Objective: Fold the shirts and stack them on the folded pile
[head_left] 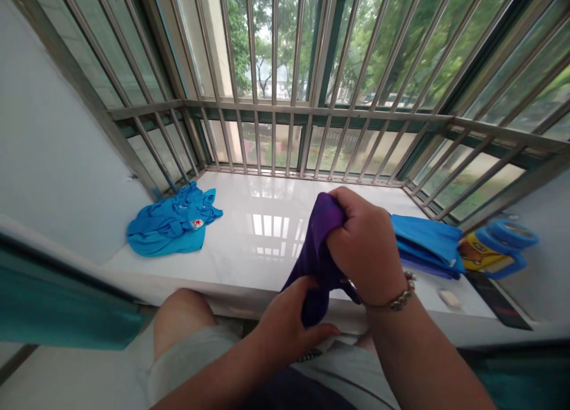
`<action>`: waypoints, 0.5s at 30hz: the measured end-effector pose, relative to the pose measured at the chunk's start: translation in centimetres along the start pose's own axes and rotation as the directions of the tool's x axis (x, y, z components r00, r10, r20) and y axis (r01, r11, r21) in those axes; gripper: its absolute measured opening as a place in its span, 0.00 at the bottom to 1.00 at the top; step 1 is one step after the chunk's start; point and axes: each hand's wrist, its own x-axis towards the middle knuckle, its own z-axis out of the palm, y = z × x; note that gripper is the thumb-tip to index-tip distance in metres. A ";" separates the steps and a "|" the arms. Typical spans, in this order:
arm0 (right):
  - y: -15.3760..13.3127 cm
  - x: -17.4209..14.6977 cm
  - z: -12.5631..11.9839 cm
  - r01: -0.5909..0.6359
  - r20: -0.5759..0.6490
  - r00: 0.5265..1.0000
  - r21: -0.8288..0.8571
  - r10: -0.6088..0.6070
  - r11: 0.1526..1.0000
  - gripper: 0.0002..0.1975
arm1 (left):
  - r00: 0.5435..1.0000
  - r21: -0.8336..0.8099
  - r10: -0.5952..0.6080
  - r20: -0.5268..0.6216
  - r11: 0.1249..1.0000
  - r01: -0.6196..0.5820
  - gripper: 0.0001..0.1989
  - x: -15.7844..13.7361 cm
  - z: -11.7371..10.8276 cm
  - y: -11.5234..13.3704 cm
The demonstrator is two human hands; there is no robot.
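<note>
A bunched purple garment [321, 244] hangs between my two hands, above the front edge of the white sill; its exact kind cannot be made out. My right hand [365, 244] is closed in a fist round its upper part, with a beaded bracelet at the wrist. Lower and to the left, my left hand [291, 318] has the cloth's lower end between thumb and fingers. Part of the garment is hidden behind the right hand. Right of that hand lies a folded stack of blue cloth [425, 238] with a purple layer underneath.
On the left of the white sill [240, 244] lies a crumpled blue garment [171, 223] with a small badge. At the right are a blue-and-yellow bottle [494, 247], a dark phone [499, 300] and a small pale block [449, 298]. Metal bars [274, 110] stand before the window.
</note>
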 end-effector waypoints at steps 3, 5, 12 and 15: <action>-1.6 2.8 -1.8 0.065 -0.074 0.994 -0.121 -0.074 0.991 0.10 | 0.999 0.103 -0.054 0.002 0.993 0.053 0.45 1.0 3.1 -2.7; -2.4 4.5 -3.4 0.069 -0.109 0.990 -0.223 -0.095 0.972 0.10 | 0.994 0.178 -0.107 -0.020 0.978 0.108 0.45 1.5 4.1 -4.6; -3.1 8.8 -8.1 0.027 -0.138 0.983 -0.555 -0.124 0.831 0.32 | 0.994 0.242 -0.084 -0.077 0.965 0.100 0.55 1.9 4.8 -8.1; -3.3 9.9 -8.9 0.051 -0.092 0.985 -0.642 -0.143 0.765 0.41 | 0.996 0.279 -0.053 -0.072 0.958 0.071 0.64 2.7 5.2 -8.9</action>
